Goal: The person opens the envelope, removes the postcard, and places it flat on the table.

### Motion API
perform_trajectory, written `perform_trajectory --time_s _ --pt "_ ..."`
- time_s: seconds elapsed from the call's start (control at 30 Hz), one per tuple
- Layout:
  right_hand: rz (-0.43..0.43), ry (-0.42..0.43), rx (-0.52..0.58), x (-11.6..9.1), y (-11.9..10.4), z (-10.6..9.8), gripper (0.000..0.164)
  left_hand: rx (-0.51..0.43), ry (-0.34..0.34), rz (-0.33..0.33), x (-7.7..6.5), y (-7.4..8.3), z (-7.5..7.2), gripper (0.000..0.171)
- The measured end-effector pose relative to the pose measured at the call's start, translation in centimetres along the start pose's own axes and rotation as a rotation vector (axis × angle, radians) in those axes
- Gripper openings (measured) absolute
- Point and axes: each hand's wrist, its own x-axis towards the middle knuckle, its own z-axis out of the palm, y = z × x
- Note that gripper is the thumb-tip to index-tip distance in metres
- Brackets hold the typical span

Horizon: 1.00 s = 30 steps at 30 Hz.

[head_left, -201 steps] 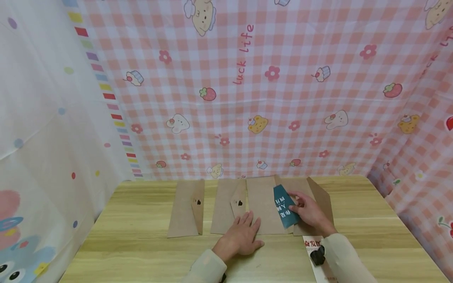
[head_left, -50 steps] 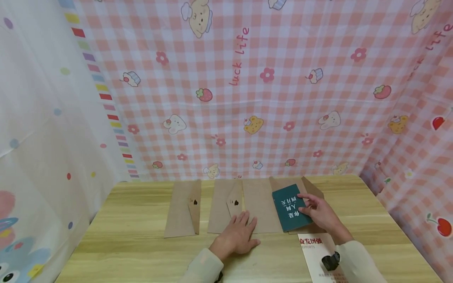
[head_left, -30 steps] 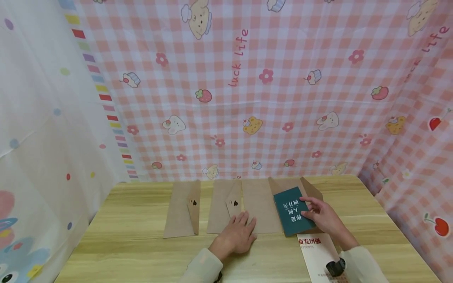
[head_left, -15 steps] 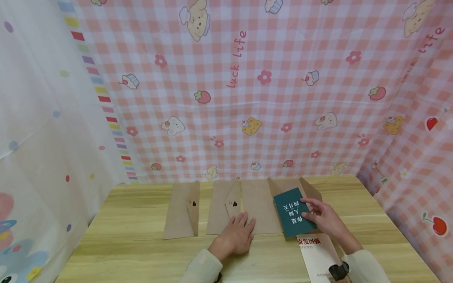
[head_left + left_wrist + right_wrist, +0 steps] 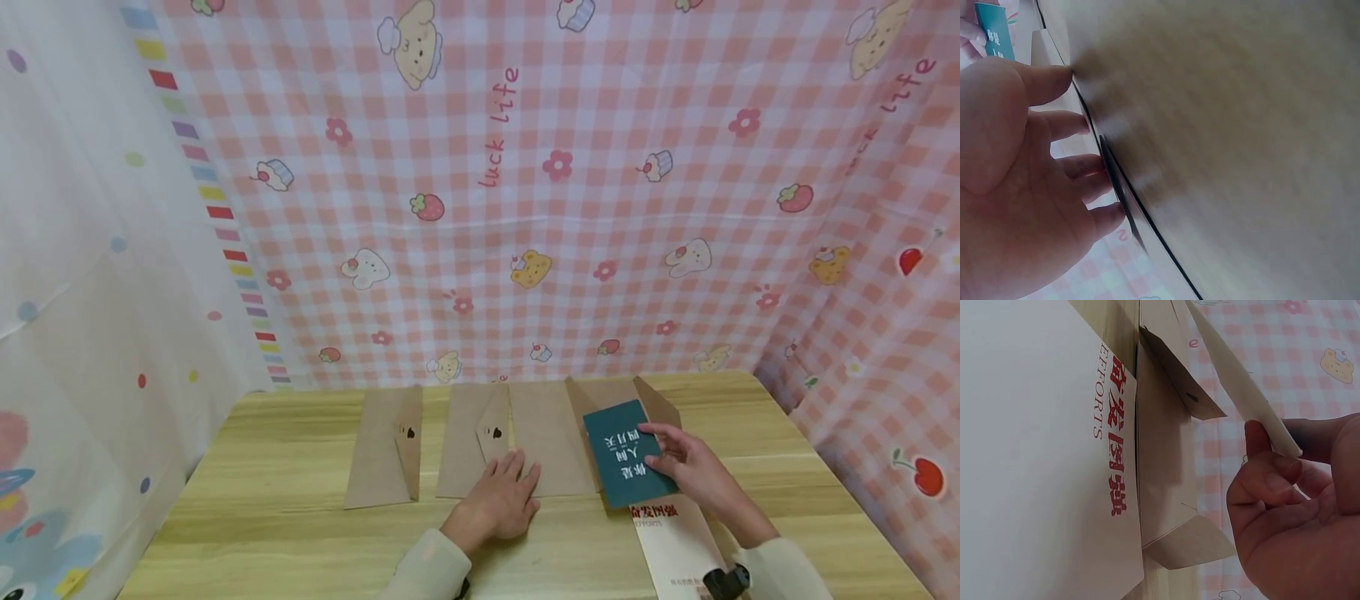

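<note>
My right hand (image 5: 693,471) pinches the edge of a dark teal card (image 5: 626,454) with white characters, between thumb and fingers. In the right wrist view the card (image 5: 1241,387) is edge-on, raised above the envelopes. Under it lies the rightmost brown paper envelope (image 5: 611,390), its flap (image 5: 658,402) lifted. My left hand (image 5: 498,500) rests palm down, fingers extended, on the near edges of two middle envelopes, one (image 5: 465,425) with its flap folded over and one (image 5: 547,433) beside it. The left wrist view shows these fingers (image 5: 1107,219) straight against the paper.
Another brown envelope (image 5: 375,450) lies on the left of the wooden table (image 5: 255,517). A white card (image 5: 667,550) with red characters lies near the front, partly covered by the teal card and right forearm. Patterned curtains (image 5: 450,167) hang behind and at the sides.
The teal card, earlier steeply angled, now shows its face more fully and has shifted right and nearer, overlapping the white card's top. The left hand has stayed in place.
</note>
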Motion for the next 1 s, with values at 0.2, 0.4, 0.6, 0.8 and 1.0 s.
perform_trajectory --time_s 0.2,0.4,0.6,0.8,1.0 --pt "0.039 -0.034 0.041 -0.3 -0.2 -0.1 0.053 0.004 0.002 0.003 0.0 0.0 0.0 0.056" --pt "0.053 -0.084 0.115 -0.6 -0.1 -0.3 0.060 -0.002 -0.002 0.005 0.0 0.0 0.0 0.056" --pt "0.002 -0.156 0.176 -0.9 0.0 -0.4 0.062 -0.008 0.006 0.006 0.0 0.0 0.0 0.056" --pt "-0.015 -0.218 0.205 -1.1 -0.1 -0.5 0.065 -0.009 0.009 0.002 0.0 0.0 0.2 0.058" --pt "-0.016 -0.299 0.249 -1.3 -0.1 -0.5 0.069 -0.010 0.005 -0.002 0.0 0.1 0.1 0.058"
